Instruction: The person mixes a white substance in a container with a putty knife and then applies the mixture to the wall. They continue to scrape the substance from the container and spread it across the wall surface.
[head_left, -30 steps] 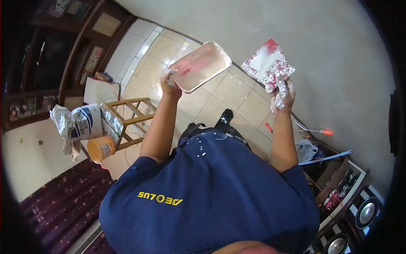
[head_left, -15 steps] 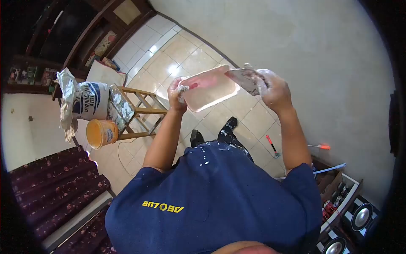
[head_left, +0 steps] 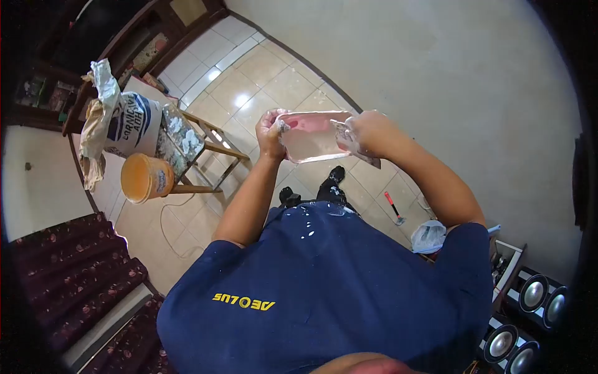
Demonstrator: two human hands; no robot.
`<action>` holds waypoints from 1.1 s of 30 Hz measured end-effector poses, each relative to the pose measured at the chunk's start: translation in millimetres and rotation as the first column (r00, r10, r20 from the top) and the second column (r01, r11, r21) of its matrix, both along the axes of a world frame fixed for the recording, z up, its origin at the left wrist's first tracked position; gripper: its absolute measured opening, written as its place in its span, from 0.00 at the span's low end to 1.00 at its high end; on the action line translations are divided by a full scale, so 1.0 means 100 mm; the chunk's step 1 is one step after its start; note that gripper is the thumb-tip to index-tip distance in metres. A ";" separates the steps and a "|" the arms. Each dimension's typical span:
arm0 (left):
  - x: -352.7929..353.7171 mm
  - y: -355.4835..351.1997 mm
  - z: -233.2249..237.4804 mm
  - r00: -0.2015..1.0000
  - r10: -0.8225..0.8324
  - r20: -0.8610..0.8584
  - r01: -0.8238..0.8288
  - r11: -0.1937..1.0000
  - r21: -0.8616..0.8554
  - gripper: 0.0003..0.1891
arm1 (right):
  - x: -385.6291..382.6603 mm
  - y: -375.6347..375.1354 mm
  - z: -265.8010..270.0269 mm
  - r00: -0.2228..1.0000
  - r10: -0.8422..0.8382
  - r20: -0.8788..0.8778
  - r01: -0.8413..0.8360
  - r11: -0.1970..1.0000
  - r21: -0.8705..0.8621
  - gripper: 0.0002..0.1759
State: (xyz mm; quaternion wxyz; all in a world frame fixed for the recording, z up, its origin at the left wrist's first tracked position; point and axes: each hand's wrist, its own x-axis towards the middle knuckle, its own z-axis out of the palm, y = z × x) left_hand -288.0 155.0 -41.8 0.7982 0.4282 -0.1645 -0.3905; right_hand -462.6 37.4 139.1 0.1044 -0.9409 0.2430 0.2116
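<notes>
Head view: I see both forearms lifted before the chest, above a tiled floor (head_left: 268,87) and beside a plastered wall (head_left: 436,62).
Left hand (head_left: 272,132): the fingers are curled tight round the left end of a shallow pink mixing tray (head_left: 308,137), and white paste smears the knuckles.
Tray position: it hangs in the air between the two hands with its hollow side turned up towards me. I judge this keeps its contents in and in sight.
Right hand (head_left: 367,131): closed in a fist on a scraper (head_left: 360,153). The handle is hidden in the palm, so I cannot tell the grip more closely.
Scraper blade: seen edge-on at the tray's right end, touching the rim or just inside it. I judge the opposite grip braces the tray against the blade's push.
Supplies: a wooden stool (head_left: 215,156), well left of the hands, bears a smeared board (head_left: 177,134) and an adhesive sack (head_left: 128,118). An orange bucket (head_left: 144,177) sits just beside the stool. I judge they are set high to be within reach.
Floor items: a red-handled tool (head_left: 392,206) lies near the feet.
</notes>
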 end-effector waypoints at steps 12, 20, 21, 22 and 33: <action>-0.13 0.17 -0.10 0.998 0.054 0.045 -0.059 0.992 0.114 0.13 | 0.30 0.20 -0.35 0.971 -0.025 0.238 -0.012 0.988 0.155 0.15; -0.13 0.19 -0.20 0.994 0.063 0.092 -0.079 0.980 0.180 0.13 | 0.22 0.02 -0.69 0.892 -0.400 0.213 0.245 0.821 0.516 0.17; -0.10 0.21 -0.14 0.998 0.065 0.022 -0.067 0.985 0.158 0.13 | 0.12 -0.04 -0.84 0.833 -0.542 0.112 0.352 0.674 0.649 0.17; -0.09 0.22 -0.07 0.997 0.063 -0.047 -0.056 0.989 0.136 0.13 | -0.03 -0.09 -0.94 0.829 -0.547 0.122 0.351 0.676 0.648 0.17; -0.32 -0.18 -0.29 0.983 -0.127 -0.133 0.142 0.984 0.109 0.16 | -1.09 0.25 -0.84 0.130 -0.991 -0.001 0.174 0.021 0.984 0.18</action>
